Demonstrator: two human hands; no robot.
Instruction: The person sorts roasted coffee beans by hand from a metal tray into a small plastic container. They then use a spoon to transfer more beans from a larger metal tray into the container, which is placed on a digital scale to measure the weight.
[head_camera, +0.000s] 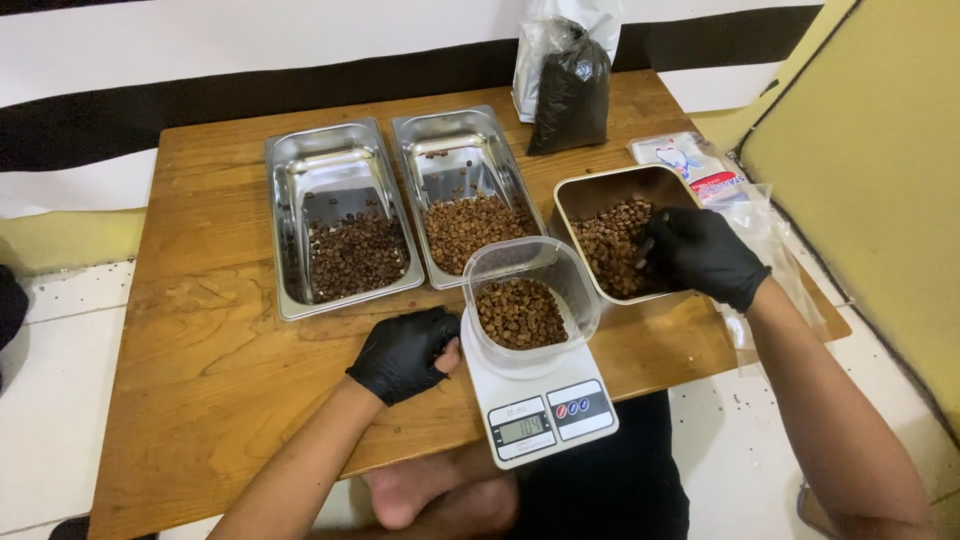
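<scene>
Two steel trays (340, 215) of beans lay on the table (200, 350). The left hand (403, 352), fingers clenched, rested beside the scale (540, 405), which bore a tub (530, 300) of beans. The right hand (700, 255) reached into the pan (610, 195), fingers grasping beans (610, 245).

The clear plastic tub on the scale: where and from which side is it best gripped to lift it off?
Probably by the upper wall just under the rim of the clear plastic tub, across its left and right sides. It stands upright and open, partly filled with beans, so a level grip matters. The left hand rests beside the scale on the tub's left; the right hand is in the metal pan.
</scene>
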